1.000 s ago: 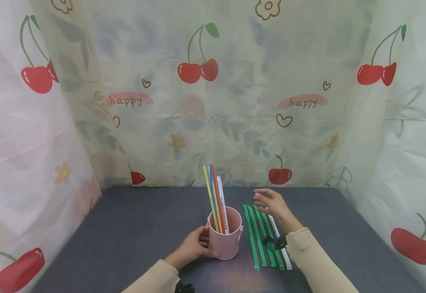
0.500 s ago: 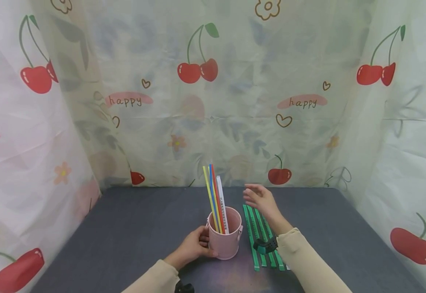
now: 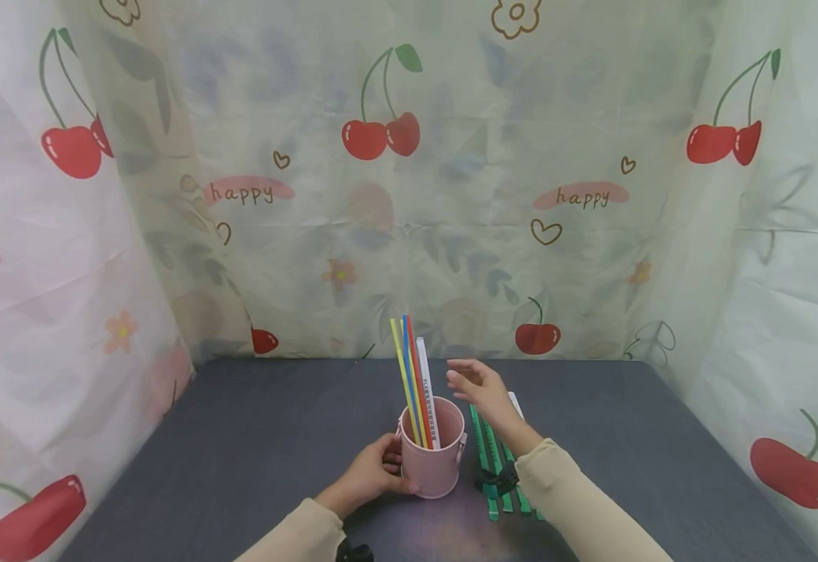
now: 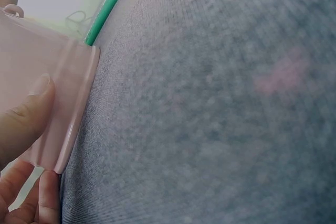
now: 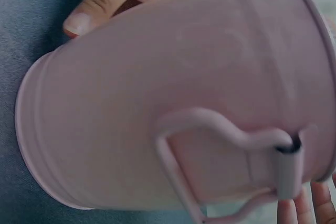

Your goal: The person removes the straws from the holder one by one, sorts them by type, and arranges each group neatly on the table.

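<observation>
A small pink bucket [image 3: 430, 472] stands upright on the dark table. My left hand [image 3: 370, 472] grips its left side; in the left wrist view the thumb [image 4: 23, 119] lies against the wall near the base. Slim yellow, blue and red sticks [image 3: 406, 359] lean inside with a white printed strip [image 3: 425, 375]. My right hand [image 3: 489, 398] hovers right of the rim, fingers bent loosely, with nothing visible in them. Under that forearm lie several flat green printed strips [image 3: 493, 511], partly hidden. In the right wrist view the bucket's wire handle [image 5: 168, 156] shows, fingertips [image 5: 320, 200] beyond it.
A white strip end [image 3: 514, 402] shows beside the green ones, mostly behind the right forearm. A cherry-patterned curtain [image 3: 296, 234] encloses the back and both sides of the table [image 3: 275, 414].
My right hand has moved left, from over the green strips to near the bucket's rim. The left hand and the bucket have stayed in place.
</observation>
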The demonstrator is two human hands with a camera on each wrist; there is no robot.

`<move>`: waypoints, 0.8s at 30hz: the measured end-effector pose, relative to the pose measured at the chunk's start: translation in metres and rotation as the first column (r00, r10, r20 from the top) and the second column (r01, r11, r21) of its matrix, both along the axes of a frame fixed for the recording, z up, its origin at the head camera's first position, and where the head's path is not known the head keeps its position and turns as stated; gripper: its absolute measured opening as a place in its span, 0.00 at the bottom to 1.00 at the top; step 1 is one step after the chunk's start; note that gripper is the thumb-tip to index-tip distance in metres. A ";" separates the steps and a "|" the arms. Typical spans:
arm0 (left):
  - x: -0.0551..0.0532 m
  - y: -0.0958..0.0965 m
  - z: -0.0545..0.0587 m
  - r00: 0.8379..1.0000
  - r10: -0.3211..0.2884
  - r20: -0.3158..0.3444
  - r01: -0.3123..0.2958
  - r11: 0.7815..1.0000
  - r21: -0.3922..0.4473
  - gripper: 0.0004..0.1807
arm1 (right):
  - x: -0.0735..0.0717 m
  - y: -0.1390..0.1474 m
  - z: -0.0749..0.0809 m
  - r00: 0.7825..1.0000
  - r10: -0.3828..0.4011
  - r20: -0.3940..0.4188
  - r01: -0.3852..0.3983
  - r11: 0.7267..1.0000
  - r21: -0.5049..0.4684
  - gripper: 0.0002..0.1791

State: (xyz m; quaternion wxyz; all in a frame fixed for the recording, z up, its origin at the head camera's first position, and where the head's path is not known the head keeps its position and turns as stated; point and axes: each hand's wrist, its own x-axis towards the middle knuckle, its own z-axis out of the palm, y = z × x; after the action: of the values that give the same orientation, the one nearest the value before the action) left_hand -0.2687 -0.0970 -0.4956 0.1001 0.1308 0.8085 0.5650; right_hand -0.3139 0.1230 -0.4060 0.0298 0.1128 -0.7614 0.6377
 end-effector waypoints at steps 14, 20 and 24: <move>-0.002 -0.001 0.000 1.000 0.003 0.019 -0.003 1.000 -0.015 0.39 | 0.001 -0.015 -0.008 1.000 0.008 -0.030 -0.003 0.989 0.150 0.19; -0.001 0.000 0.000 1.000 0.004 0.024 -0.004 1.000 -0.023 0.39 | 0.001 -0.019 -0.011 0.999 0.020 -0.050 -0.010 0.981 0.194 0.16; -0.001 0.000 0.001 1.000 0.006 0.027 -0.006 1.000 -0.025 0.39 | 0.002 -0.020 -0.013 0.999 0.031 -0.040 -0.022 0.979 0.201 0.16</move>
State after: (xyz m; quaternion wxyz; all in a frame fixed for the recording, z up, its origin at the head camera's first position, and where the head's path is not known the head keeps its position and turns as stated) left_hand -0.2702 -0.0974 -0.4949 0.1109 0.1195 0.8144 0.5569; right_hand -0.3117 0.1031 -0.4189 0.0259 0.1389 -0.8194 0.5555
